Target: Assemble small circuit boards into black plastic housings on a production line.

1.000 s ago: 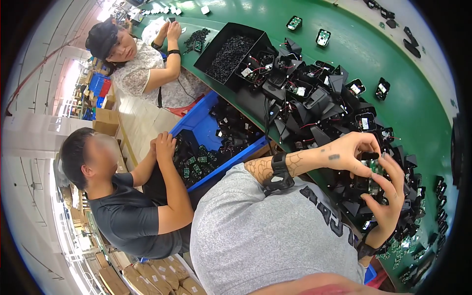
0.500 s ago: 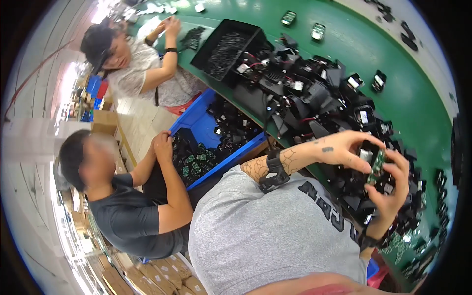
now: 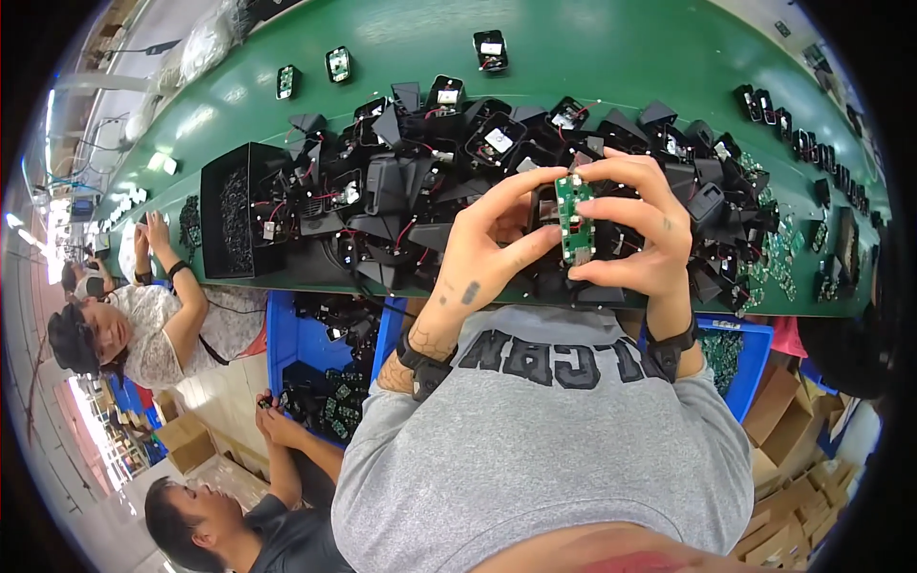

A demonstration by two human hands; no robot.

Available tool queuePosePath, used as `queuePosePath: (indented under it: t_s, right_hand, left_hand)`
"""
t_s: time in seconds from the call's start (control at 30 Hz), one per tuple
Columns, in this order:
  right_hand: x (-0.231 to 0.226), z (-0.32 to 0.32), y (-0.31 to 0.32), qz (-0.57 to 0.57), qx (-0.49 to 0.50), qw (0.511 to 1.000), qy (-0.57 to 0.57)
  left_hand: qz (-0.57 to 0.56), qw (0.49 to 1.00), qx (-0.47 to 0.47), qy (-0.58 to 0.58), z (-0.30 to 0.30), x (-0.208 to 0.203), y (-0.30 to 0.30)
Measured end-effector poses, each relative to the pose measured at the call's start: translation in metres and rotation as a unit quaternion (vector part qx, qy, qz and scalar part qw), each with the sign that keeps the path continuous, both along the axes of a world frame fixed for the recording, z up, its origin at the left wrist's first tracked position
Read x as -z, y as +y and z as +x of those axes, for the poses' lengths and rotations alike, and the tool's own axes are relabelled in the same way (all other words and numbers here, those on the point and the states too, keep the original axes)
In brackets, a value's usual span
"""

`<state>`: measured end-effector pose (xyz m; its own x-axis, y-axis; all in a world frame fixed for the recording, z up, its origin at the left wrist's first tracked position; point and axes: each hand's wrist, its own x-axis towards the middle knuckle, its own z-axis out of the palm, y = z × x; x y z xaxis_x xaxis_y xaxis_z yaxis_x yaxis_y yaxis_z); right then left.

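Above the heap on the bench, my right hand grips a green circuit board by its edges, thumb at the lower end and fingers at the top and side. The board stands upright, its component side showing. My left hand curls round a black plastic housing, mostly hidden behind the board and fingers. Its thumb and index fingertips meet the board's left edge. Whether the board touches the housing inside, I cannot tell. Around and beneath both hands lie many black housings with red wires and white parts.
A black bin of small dark pieces stands left on the green bench. Loose circuit boards lie right. Blue crates sit below the near edge. Two people work at the left, one with hands over a crate.
The view has swung round, so the bench now runs across it and my hands sit nearer the middle. The circuit board now faces the view more squarely, both hands still holding.
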<state>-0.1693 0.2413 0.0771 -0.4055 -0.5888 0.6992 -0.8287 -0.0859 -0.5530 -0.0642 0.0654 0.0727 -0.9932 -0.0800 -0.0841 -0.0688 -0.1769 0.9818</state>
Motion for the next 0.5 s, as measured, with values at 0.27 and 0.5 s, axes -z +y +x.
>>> queuePosePath:
  t_s: [0.27, 0.5]
  right_hand:
    - [-0.003, 0.012, -0.006, 0.027, 0.051, 0.998, 0.028]
    - [-0.009, 0.017, -0.004, 0.087, 0.118, 0.984, 0.101]
  left_hand:
    - [-0.163, 0.980, -0.079, 0.085, -0.003, 0.013, 0.009]
    - [0.086, 0.995, -0.029, 0.032, -0.002, -0.002, 0.004]
